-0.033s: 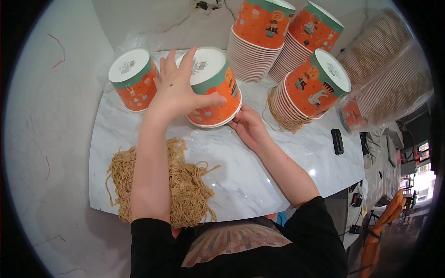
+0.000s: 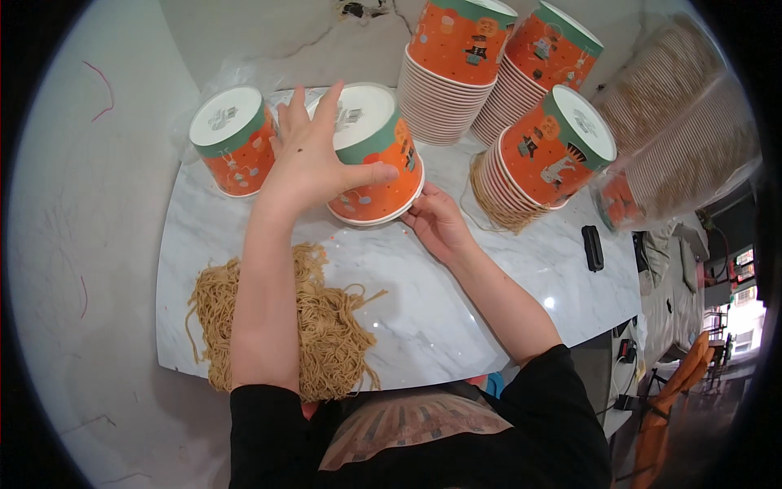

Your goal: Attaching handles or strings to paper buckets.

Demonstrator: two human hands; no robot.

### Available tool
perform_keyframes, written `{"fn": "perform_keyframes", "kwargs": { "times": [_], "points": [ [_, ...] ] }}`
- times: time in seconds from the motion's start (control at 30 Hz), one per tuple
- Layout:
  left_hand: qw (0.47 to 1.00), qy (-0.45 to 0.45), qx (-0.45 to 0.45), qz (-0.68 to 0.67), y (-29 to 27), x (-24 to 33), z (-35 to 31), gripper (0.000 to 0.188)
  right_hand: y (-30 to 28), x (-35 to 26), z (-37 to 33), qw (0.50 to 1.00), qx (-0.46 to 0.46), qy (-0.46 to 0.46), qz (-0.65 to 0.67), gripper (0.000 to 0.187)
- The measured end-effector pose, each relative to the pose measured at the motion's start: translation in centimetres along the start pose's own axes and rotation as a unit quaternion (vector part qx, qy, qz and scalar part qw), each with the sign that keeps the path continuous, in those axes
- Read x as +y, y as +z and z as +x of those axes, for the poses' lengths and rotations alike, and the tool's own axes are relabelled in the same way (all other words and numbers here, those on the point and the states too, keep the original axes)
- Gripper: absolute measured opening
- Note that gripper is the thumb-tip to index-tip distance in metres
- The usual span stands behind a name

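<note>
An upside-down orange paper bucket (image 2: pixel 396 167) with a green band and white base stands in the middle of the marble-look table, a white rim at its bottom. My left hand (image 2: pixel 308 159) is spread across its left side, fingers apart and pointing up, thumb stretched over the front. At the lower right rim, the fingers of my right hand (image 2: pixel 440 220) close on the edge, partly hidden by the bucket. A heap of tan cords (image 2: pixel 334 334) lies under my left forearm. Left of that hand sits another inverted paper bucket (image 2: pixel 238 159).
Tall stacks of paper buckets (image 2: pixel 448 90) rise at the back. A shorter bucket stack (image 2: pixel 554 147) stands at the right with tan cord (image 2: pixel 509 213) round its base. Bagged bucket stacks (image 2: pixel 684 122) lean beyond it. A black oblong object (image 2: pixel 593 248) lies near the right table edge.
</note>
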State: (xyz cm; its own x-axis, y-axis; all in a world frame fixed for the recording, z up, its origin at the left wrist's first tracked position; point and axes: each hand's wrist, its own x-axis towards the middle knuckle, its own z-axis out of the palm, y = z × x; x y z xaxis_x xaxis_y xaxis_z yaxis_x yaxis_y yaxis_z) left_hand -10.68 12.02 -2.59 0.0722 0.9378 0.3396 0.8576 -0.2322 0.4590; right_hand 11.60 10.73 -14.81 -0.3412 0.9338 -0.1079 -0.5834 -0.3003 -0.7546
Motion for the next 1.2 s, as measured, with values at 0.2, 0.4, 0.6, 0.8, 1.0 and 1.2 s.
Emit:
{"fn": "perform_keyframes", "kwargs": {
  "times": [0.2,0.4,0.6,0.8,1.0,1.2],
  "points": [
    [0.987,-0.071,-0.019,-0.144,-0.5,-0.3,0.9,0.121,0.2,0.0,0.1,1.000,-0.004,-0.010,0.006,0.034],
    [0.983,-0.094,-0.003,-0.158,-0.9,0.0,0.9,0.110,0.3,0.7,0.2,0.999,0.011,-0.015,-0.035,0.028],
    [0.988,-0.078,0.052,-0.123,-1.1,1.5,0.1,0.092,0.1,1.2,0.3,0.998,0.011,-0.031,-0.046,0.029],
    [0.991,-0.055,0.092,-0.080,-1.2,2.5,-0.3,0.087,0.5,0.8,0.1,0.999,0.015,-0.020,-0.046,0.030],
    [0.987,-0.044,0.104,-0.117,-2.3,2.7,-0.6,0.086,0.4,0.8,0.2,0.999,0.009,-0.015,-0.049,0.030],
    [0.956,-0.026,0.177,-0.233,-4.8,2.1,-0.7,0.073,-0.2,1.2,0.6,0.999,0.014,-0.022,-0.035,0.030]
  ]
}}
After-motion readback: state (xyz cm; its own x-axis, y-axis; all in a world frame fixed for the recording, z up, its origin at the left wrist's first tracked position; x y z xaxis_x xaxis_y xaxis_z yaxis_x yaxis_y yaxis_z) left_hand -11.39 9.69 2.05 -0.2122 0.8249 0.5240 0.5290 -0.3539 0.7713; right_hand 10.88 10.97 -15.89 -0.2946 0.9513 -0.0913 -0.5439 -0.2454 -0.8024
